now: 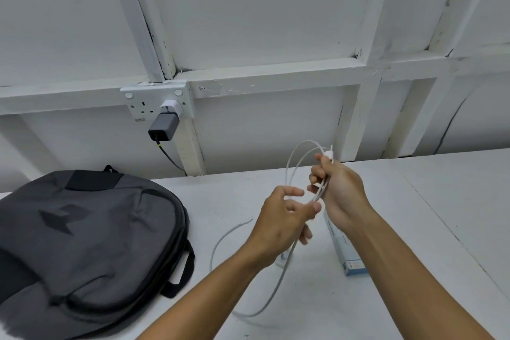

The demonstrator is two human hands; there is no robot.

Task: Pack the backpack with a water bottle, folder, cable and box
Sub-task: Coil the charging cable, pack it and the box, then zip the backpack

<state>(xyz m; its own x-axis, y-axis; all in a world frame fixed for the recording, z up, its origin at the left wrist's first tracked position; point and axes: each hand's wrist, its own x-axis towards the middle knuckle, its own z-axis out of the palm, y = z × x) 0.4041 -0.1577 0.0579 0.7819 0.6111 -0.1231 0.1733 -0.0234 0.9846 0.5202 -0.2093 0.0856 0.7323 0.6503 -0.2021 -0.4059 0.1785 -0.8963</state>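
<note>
- Two hands are up over the table [386, 270] in my view, both on the white cable [278, 284]
- My right hand [340, 190] has its fingers curled around a few gathered loops of the cable, gripping them, with a white plug end poking up just above the thumb
- My left hand [278, 218] sits just beside the right, fingers bent, and the cable runs down through it; it looks like a loose hold between thumb and fingers, though motion blur hides the exact contact
- Below the left hand the cable drops to the table, curves near my forearms and swings back up on the left, its free end lying on the tabletop between the hands and the backpack [82, 243]
- The grey backpack lies flat on the left side of the table, well apart from the hands; I cannot tell whether its zip is undone
- A blue and white box [349, 259] lies on the table under my right wrist, partly hidden by it
- On the wall behind, a grey charger [162, 127] is plugged into a white socket [157, 99], with a dark lead running down from it
</note>
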